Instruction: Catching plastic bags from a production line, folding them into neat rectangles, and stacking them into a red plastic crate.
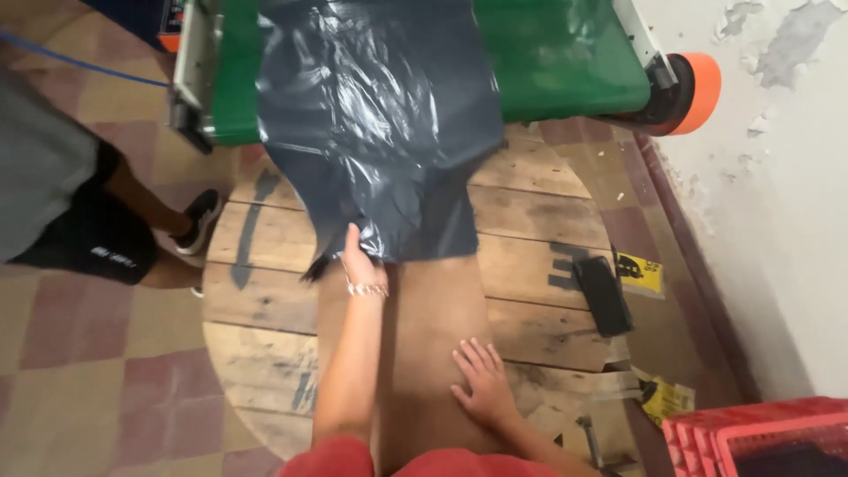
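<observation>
A: Start at the left edge. What do you see?

B: Another person stands there in a grey top and black shorts, one black shoe planted on the red and cream floor tiles, just beside a round wooden tabletop made of planks.

A: And the wearer's own hands?

B: The left hand, a bracelet at its wrist, reaches forward over the table and pinches the lower edge of a dark grey plastic bag, fingers closed on the film.

A: Where does that bag lie?

B: It hangs down from a green conveyor belt at the top of the view, draping off the belt's near end onto the tabletop. Its lower edge overlaps a long strip of brown cardboard that runs down the middle of the table towards the person.

A: The right hand?

B: The right hand rests flat on that cardboard, fingers spread and released, gripping nothing. It is well apart from the bag.

A: Anything further right?

B: A black rectangular block lies on the planks, with a yellow label just beside it. An orange roller end caps the conveyor near the peeling white wall, and a red plastic crate sits in the bottom right corner.
</observation>
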